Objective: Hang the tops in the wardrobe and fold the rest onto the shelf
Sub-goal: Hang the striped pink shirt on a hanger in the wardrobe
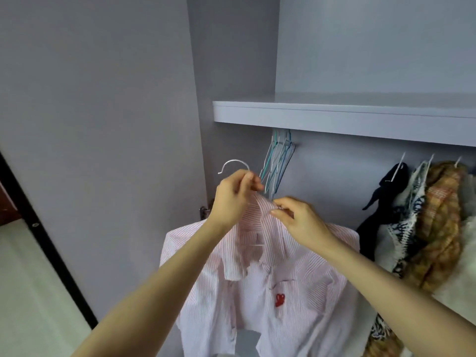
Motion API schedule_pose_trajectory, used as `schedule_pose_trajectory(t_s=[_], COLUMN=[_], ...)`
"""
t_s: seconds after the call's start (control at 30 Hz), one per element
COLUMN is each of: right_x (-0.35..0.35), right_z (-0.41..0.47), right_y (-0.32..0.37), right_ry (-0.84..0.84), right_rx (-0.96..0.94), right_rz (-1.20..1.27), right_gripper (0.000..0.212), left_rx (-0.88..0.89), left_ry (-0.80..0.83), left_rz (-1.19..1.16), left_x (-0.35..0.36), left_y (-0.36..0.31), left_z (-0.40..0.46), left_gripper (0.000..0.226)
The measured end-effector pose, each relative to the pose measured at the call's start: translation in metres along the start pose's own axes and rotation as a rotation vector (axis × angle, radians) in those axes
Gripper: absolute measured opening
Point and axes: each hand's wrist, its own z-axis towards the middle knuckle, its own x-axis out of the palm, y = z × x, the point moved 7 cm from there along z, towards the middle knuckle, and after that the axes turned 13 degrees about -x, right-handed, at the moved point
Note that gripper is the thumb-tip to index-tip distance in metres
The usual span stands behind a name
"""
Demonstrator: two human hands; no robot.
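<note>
A pink-and-white striped shirt [270, 287] with a small red mark [280, 300] on its chest hangs on a white hanger [235, 164], held up in front of the open wardrobe [322, 60] and below the level of its shelf [360, 113]. The left hand [233, 195] grips the hanger at the neck just under the curved hook, fingers curled round the wire, so the hook stands free above the knuckles and points left. The right hand [296, 220] pinches the shirt's collar [262, 204] between thumb and fingertips, just to the right of the left hand, with the two hands almost touching. The shirt's shoulders spread out to both sides under the forearms and its front falls open below the collar. Inside the wardrobe, the pale shelf runs across the top of the hanging space. Under it, near the left wall, a bunch of empty hangers [278, 161] in white and blue-green hangs close together, just behind the left hand. Farther right, well apart from the shirt, several garments hang side by side: a dark garment [378, 215], a black-and-white patterned garment [409, 215] and a yellow-orange checked garment [443, 222]. The rail that carries them is hidden behind the shelf's front edge. The wardrobe door [98, 99] stands open on the left.
</note>
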Motion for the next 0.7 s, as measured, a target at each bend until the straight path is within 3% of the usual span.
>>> schedule_pose_trajectory(t_s=[0.07,0.17,0.27,0.33,0.47,0.57,0.7], right_x=[-0.002,-0.015,-0.031,-0.034,-0.040,-0.040,-0.040], right_z=[-0.006,-0.023,-0.051,-0.072,-0.087,-0.090,-0.085], right_y=[-0.001,-0.022,-0.062,-0.083,-0.091,-0.088,-0.079], right_ry=[0.046,0.116,0.223,0.282,0.269,0.428,0.568], right_rx=[-0.047,-0.041,0.176,0.307,0.337,0.310,0.254], right_rz=[0.018,-0.080,-0.172,-0.085,-0.145,-0.306,-0.433], right_gripper=[0.015,0.016,0.022,0.021,0.006,0.028,0.018], left_rx=[-0.065,-0.077,-0.154,-0.196,-0.181,-0.190,-0.201], left_ry=[-0.013,-0.022,-0.069,-0.097,-0.143,-0.190,-0.254], left_rz=[-0.154,-0.208,-0.276,-0.308,-0.190,-0.078,0.019], left_x=[0.003,0.009,0.002,-0.003,-0.007,-0.012,-0.025], left_y=[0.001,0.006,0.016,0.023,0.034,0.048,0.066], left_z=[0.006,0.010,0.023,0.033,0.041,0.041,0.037], left_gripper=[0.032,0.035,0.036,0.036,0.037,0.037,0.037])
